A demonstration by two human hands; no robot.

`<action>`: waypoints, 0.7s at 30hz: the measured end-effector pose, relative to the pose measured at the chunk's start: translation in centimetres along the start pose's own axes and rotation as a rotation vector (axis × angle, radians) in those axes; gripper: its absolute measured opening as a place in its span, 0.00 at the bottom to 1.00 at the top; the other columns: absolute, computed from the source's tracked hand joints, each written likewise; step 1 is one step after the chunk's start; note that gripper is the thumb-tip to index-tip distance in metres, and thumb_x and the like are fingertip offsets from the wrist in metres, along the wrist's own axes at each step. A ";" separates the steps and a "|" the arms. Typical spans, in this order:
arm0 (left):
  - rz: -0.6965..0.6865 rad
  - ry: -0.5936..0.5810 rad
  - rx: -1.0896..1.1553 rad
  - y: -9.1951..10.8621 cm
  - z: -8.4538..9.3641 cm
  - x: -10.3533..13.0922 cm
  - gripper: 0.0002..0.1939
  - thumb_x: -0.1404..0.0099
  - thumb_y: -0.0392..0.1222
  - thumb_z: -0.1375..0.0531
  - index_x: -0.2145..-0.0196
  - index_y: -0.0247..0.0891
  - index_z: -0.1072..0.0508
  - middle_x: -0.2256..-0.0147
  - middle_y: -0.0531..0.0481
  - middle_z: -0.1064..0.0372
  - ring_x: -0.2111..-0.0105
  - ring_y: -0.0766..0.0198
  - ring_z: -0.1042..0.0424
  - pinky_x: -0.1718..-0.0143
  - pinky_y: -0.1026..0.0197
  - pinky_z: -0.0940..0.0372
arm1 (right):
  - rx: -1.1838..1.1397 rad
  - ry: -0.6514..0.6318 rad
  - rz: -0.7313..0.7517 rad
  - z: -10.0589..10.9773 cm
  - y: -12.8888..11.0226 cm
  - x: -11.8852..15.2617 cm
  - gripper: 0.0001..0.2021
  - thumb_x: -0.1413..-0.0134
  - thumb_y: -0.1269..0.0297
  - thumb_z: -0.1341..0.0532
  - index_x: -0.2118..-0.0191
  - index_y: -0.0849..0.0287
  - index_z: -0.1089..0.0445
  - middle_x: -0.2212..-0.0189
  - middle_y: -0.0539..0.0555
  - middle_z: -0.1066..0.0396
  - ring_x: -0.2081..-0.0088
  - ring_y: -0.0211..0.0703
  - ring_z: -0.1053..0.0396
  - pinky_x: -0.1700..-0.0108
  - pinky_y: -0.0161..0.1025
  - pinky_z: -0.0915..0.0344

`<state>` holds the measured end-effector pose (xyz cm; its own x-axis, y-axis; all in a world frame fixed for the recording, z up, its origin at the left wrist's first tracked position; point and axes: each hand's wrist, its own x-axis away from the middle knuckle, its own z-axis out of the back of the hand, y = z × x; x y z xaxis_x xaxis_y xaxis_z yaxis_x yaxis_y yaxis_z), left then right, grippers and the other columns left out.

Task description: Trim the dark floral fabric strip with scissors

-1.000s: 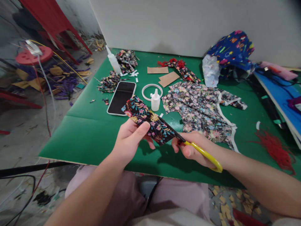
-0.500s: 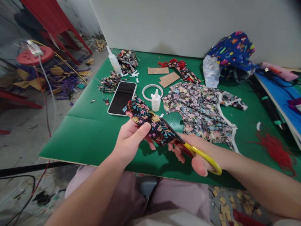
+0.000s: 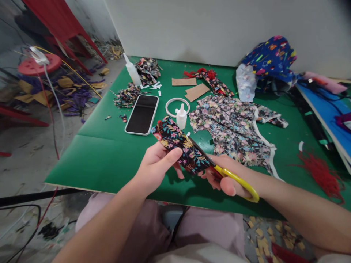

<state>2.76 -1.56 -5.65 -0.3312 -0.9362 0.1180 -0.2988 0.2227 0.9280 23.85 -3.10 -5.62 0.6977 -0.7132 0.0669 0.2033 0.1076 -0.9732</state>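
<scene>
A strip of black floral fabric (image 3: 189, 155) is pinched in my left hand (image 3: 157, 165), thumb on top, held above the green table. My right hand (image 3: 222, 171) grips yellow-handled scissors (image 3: 238, 180), whose dark blades lie along the strip's upper right edge. The fingers of the right hand curl beneath the fabric and handles, partly hidden. Just beyond the strip stands a small white dropper bottle (image 3: 181, 118), in front of a roll of white tape (image 3: 170, 106). To the left of these lies a phone (image 3: 142, 114), and on the right a spread floral fabric piece (image 3: 236, 128).
Tan cardboard pieces (image 3: 196, 92) and a fabric strip with red thread (image 3: 216, 80) are at the back. A taller white bottle (image 3: 132, 72) leans by fabric bundles (image 3: 128, 95). Red threads (image 3: 320, 173) and a blue board (image 3: 323, 109) are on the right.
My left hand and the fabric strip have shifted right, closer to the scissors. The right thumb has moved up slightly, and the handles look closer together.
</scene>
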 end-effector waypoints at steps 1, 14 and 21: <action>0.003 0.005 -0.009 0.0 0.0 0.0 0.12 0.44 0.48 0.36 0.71 0.36 0.30 0.74 0.51 0.29 0.78 0.64 0.29 0.86 0.65 0.31 | 0.012 0.005 0.002 0.0 -0.1 0.0 0.32 0.55 0.32 0.49 0.63 0.60 0.36 0.82 0.44 0.40 0.79 0.32 0.41 0.76 0.30 0.45; -0.015 -0.015 0.017 -0.1 0.2 0.0 0.11 0.44 0.48 0.36 0.70 0.37 0.29 0.75 0.51 0.29 0.79 0.63 0.28 0.85 0.63 0.30 | 0.047 0.058 -0.056 -0.4 -0.3 0.0 0.26 0.48 0.37 0.50 0.69 0.59 0.36 0.78 0.46 0.38 0.76 0.31 0.42 0.72 0.31 0.43; -0.004 -0.001 0.002 -0.2 0.1 -0.1 0.13 0.45 0.49 0.35 0.71 0.37 0.29 0.75 0.51 0.29 0.79 0.64 0.29 0.85 0.63 0.30 | 0.061 0.103 -0.123 -0.4 -1.2 -0.3 0.35 0.57 0.28 0.55 0.73 0.61 0.36 0.80 0.47 0.39 0.77 0.33 0.41 0.77 0.30 0.47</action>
<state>2.73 -1.49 -5.90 -0.3307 -0.9368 0.1139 -0.3022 0.2195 0.9276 23.16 -3.27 -4.56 0.5917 -0.7904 0.1587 0.3261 0.0545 -0.9438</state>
